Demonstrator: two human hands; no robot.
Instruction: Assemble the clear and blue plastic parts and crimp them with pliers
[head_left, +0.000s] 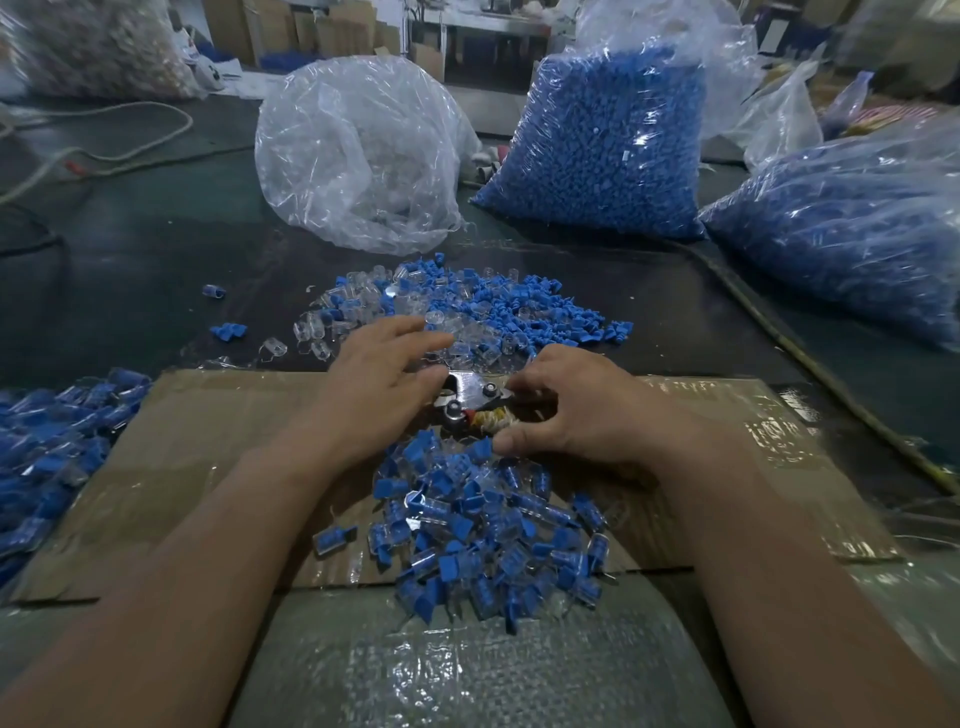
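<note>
Metal pliers (467, 397) lie on the taped cardboard sheet (218, 447), jaws pointing left, their handles wrapped in yellow and red cord. My right hand (576, 405) curls its fingers and thumb around the pliers' handles. Beside it, my left hand (382, 371) is stretched flat over the near edge of a loose heap of clear and blue parts (483, 306), its fingertips close to the pliers' jaws. In front of both hands sits a pile of assembled blue-and-clear pieces (483, 530).
A clear bag of transparent parts (358, 150) and two bags of blue parts (597, 140) (852, 228) stand behind the heap. More assembled pieces (47, 452) are piled at the left edge. A cable (810, 364) runs along the right side.
</note>
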